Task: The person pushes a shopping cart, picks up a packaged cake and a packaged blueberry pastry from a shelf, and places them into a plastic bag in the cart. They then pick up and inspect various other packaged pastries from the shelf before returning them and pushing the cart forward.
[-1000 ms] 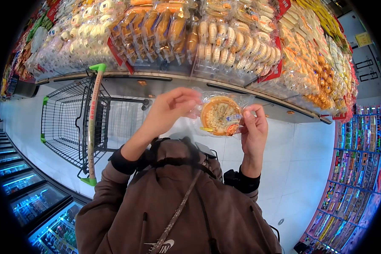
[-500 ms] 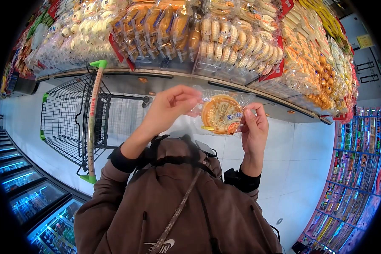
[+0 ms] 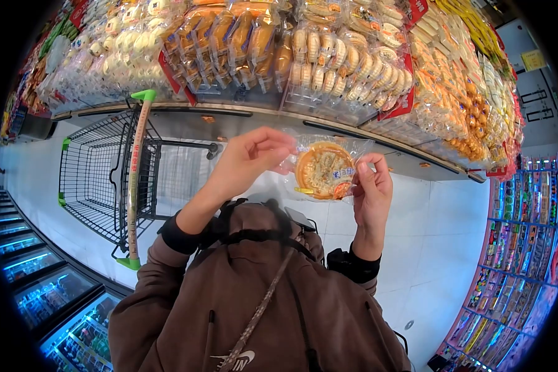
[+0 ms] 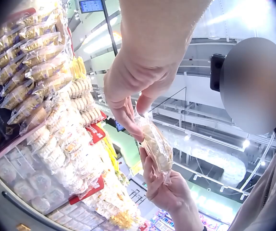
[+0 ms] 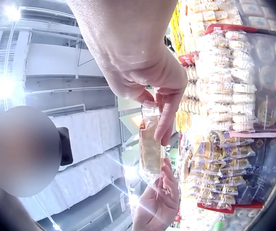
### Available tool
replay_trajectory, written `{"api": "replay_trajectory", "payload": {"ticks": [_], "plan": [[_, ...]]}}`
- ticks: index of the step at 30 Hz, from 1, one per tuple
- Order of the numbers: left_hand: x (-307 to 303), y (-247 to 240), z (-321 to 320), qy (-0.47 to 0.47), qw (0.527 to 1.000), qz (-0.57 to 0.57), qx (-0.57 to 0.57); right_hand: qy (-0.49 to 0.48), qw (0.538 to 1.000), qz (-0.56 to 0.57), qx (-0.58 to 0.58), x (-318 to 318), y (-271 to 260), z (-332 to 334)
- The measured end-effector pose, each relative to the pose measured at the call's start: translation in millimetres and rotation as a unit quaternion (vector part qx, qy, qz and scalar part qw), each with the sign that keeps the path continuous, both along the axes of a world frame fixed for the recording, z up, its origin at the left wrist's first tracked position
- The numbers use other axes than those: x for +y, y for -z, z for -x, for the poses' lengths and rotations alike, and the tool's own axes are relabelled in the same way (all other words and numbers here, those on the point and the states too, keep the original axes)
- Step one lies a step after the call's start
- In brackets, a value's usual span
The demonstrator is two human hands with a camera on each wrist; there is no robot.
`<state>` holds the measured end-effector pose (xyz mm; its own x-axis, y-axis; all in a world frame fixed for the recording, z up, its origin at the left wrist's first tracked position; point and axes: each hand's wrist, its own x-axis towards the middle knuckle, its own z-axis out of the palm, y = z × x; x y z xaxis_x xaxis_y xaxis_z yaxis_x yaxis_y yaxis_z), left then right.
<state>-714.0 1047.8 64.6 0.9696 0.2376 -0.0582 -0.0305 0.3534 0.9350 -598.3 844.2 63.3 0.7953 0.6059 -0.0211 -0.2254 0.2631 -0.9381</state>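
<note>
A round, golden-rimmed baked pastry [image 3: 324, 168] in a clear printed wrapper is held in front of the chest, its face toward the head camera. My left hand [image 3: 249, 160] pinches the wrapper's left edge between thumb and fingers. At the opposite edge, my right hand [image 3: 373, 185] grips the wrapper, thumb on the near face. From the left wrist, the wrapped pastry [image 4: 158, 148] appears nearly edge-on between both hands. The right wrist view shows the package [image 5: 151, 144] from its side, with the crimped wrapper end at the right thumb and fingers.
A long display of wrapped breads [image 3: 242, 40] and pastries runs ahead, with red dividers [image 3: 398, 106] between sections. A black wire shopping cart [image 3: 99, 173] with green corners stands at the left. Glass-topped freezers [image 3: 56, 288] line the lower left; packed shelves [image 3: 518, 248] stand at the right.
The wrapped pastry tips slightly between the hands, and its printed label shifts a little. Both hands keep their hold in nearly the same place.
</note>
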Motion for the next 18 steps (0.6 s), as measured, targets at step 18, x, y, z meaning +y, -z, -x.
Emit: {"api": "replay_trajectory", "payload": {"ticks": [18], "plan": [[-12, -13, 1, 0.111, 0.993, -0.007, 0.046, -0.106, 0.985, 0.118, -0.071, 6, -21, -22]]}}
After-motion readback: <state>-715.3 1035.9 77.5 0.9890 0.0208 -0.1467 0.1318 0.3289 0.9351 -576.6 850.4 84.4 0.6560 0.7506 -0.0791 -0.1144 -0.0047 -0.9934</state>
